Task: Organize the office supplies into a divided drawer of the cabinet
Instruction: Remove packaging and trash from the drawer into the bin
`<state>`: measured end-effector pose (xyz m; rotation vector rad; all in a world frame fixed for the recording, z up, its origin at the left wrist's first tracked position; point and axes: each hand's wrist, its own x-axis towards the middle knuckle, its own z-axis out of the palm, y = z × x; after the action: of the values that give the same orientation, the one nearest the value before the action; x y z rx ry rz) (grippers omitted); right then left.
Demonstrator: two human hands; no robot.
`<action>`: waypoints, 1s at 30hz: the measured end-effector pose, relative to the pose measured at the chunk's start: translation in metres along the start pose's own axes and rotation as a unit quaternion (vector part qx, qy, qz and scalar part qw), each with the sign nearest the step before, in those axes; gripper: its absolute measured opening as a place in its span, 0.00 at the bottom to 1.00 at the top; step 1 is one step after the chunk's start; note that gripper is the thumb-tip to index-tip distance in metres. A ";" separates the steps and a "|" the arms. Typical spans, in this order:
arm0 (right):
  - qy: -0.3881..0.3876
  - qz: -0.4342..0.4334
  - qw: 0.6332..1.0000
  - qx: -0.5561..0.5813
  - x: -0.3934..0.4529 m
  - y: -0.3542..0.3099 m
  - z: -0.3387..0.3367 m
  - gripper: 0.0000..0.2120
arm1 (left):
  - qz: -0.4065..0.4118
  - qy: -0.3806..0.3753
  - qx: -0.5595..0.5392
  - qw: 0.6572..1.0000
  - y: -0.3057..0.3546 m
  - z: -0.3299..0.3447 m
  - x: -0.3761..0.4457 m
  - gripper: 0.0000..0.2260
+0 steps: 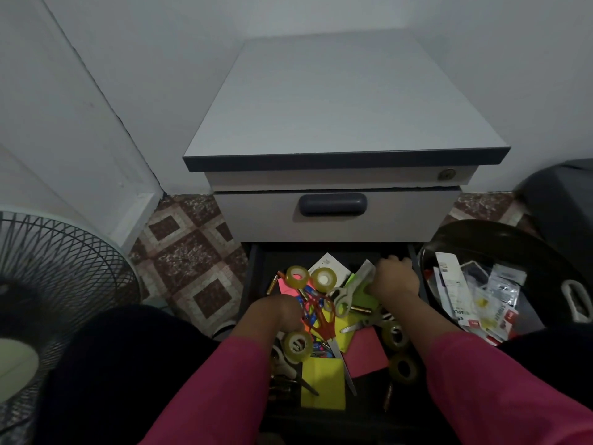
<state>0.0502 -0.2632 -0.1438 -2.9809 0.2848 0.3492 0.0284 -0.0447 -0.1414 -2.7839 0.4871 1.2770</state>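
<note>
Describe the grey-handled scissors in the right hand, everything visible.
The grey-handled scissors have pale grey, plastic-looking loop handles and blades that look closed. They are tilted, handles toward the person, tip pointing up and away. The right hand grips the blade end, above the open drawer's clutter. Whether they touch anything beneath is unclear.

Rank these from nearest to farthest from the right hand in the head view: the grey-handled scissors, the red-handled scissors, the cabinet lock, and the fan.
From the right hand:
1. Grey-handled scissors, in its grasp.
2. Red-handled scissors, mid-drawer to its left.
3. Cabinet lock, above on the cabinet front.
4. Fan, far left on the floor.
</note>
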 end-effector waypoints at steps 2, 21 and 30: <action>-0.023 -0.007 0.998 0.059 0.002 0.000 0.001 0.24 | -0.004 -0.001 -0.002 1.000 0.001 0.000 -0.001 0.19; 0.121 0.115 0.920 0.354 -0.030 0.006 -0.027 0.12 | -0.022 0.007 -0.023 0.999 -0.003 0.002 -0.014 0.21; -0.026 0.173 0.870 0.461 -0.016 0.008 0.002 0.15 | -0.019 0.052 -0.056 0.997 -0.002 0.003 -0.025 0.20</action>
<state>0.0326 -0.2683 -0.1430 -1.9645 0.7378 0.2282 0.0115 -0.0355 -0.1249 -2.9486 0.3776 1.1924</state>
